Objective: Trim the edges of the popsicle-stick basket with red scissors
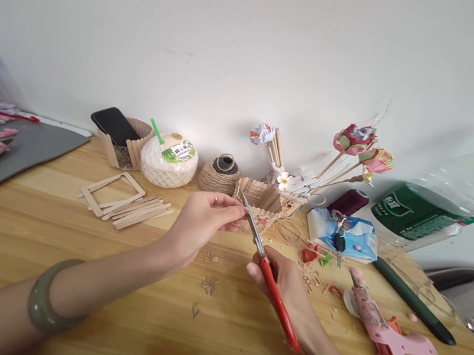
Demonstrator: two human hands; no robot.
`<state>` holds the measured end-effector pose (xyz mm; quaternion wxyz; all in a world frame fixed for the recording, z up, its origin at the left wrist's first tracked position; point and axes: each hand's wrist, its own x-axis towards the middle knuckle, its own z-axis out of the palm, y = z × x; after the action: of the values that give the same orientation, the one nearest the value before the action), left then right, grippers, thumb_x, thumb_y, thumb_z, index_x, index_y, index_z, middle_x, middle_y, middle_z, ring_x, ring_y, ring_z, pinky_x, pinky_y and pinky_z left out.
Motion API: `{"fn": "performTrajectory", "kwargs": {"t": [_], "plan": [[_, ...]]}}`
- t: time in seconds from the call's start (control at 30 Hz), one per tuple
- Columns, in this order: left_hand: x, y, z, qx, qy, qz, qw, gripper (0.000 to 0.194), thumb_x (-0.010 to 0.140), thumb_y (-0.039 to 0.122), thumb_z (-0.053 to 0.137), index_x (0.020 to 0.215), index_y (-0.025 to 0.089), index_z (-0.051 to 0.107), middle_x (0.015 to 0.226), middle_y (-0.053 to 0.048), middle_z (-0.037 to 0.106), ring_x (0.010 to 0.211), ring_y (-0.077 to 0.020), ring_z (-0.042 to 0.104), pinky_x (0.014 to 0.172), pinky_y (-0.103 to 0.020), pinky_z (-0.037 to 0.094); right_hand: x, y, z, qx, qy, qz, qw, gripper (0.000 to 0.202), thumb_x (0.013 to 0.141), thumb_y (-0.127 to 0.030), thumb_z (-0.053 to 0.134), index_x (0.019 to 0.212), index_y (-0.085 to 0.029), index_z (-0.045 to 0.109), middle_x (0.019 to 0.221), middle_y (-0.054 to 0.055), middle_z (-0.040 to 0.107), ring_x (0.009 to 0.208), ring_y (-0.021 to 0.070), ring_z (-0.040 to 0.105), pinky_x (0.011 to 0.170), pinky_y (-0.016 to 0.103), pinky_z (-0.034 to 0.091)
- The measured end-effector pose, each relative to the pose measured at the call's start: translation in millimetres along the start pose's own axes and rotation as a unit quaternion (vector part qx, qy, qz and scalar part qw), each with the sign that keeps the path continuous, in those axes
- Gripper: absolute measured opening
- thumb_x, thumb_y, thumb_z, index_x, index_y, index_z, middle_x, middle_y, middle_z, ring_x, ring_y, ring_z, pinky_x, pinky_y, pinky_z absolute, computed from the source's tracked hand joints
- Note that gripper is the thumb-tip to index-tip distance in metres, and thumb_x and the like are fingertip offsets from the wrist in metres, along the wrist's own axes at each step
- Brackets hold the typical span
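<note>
My right hand (282,275) grips a pair of scissors (268,278) with red handles, blades pointing up and to the left. Their tips meet the fingers of my left hand (207,221), which is closed in a pinch; whatever it pinches is too small to make out. Just behind the fingertips stands a small box made of wooden craft sticks (267,197). Below my hands, small twine loops shaped like petals (210,285) lie on the wooden table (130,310). A ball of twine (219,177) sits behind my left hand.
On the left are loose craft sticks (141,213), a stick frame (98,200), a phone (114,125) in a stick holder and a coconut (168,163) with a straw. Rightward lie a pink glue gun (391,340), a tissue pack (364,240), scraps and a large plastic bottle (421,209).
</note>
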<state>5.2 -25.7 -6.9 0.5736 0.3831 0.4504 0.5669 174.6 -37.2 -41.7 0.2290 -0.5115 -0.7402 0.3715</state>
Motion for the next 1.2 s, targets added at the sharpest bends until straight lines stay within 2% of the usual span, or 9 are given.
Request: {"fn": "performTrajectory", "kwargs": {"t": [0.57, 0.83, 1.03, 1.2], "plan": [[0.2, 0.8, -1.4, 0.029, -0.001, -0.003, 1.000, 0.008, 0.064, 0.021, 0.068, 0.064, 0.013, 0.065, 0.066, -0.001, 0.065, 0.063, -0.0108, 0.057, 0.066, -0.027, 0.047, 0.5, -0.6, 1.7, 0.000, -0.007, 0.009, 1.000, 0.045, 0.075, -0.060, 0.049, 0.063, -0.018, 0.040, 0.060, -0.004, 0.035, 0.056, 0.0110, 0.029, 0.051, 0.024, 0.023], [1.1, -3.3, -2.7, 0.028, -0.016, 0.022, 0.999, 0.011, 0.066, 0.024, 0.068, 0.068, 0.014, 0.066, 0.069, -0.002, 0.066, 0.064, -0.0112, 0.059, 0.068, -0.027, 0.047, -2.5, 0.5, -0.5, 0.060, -0.037, -0.021, 0.997, 0.049, 0.076, -0.066, 0.043, 0.067, -0.018, 0.041, 0.061, -0.004, 0.034, 0.055, 0.0108, 0.030, 0.049, 0.023, 0.025], [1.2, -5.6, -2.9, 0.014, -0.023, 0.035, 0.999, 0.010, 0.067, 0.023, 0.067, 0.068, 0.014, 0.066, 0.069, -0.002, 0.067, 0.066, -0.0120, 0.060, 0.071, -0.029, 0.047, -2.8, -0.7, -0.4, 0.065, -0.031, -0.020, 0.997, 0.053, 0.073, -0.070, 0.042, 0.067, -0.018, 0.041, 0.061, -0.004, 0.036, 0.054, 0.0110, 0.032, 0.048, 0.023, 0.026], [-0.1, -6.4, -1.1, 0.003, -0.018, 0.038, 0.999, 0.008, 0.067, 0.022, 0.067, 0.067, 0.014, 0.065, 0.070, -0.002, 0.068, 0.068, -0.0122, 0.060, 0.070, -0.027, 0.047, -2.8, -1.6, 1.1, 0.037, -0.019, -0.020, 0.999, 0.049, 0.076, -0.067, 0.042, 0.065, -0.019, 0.038, 0.061, -0.004, 0.033, 0.055, 0.0112, 0.030, 0.049, 0.023, 0.024]]}}
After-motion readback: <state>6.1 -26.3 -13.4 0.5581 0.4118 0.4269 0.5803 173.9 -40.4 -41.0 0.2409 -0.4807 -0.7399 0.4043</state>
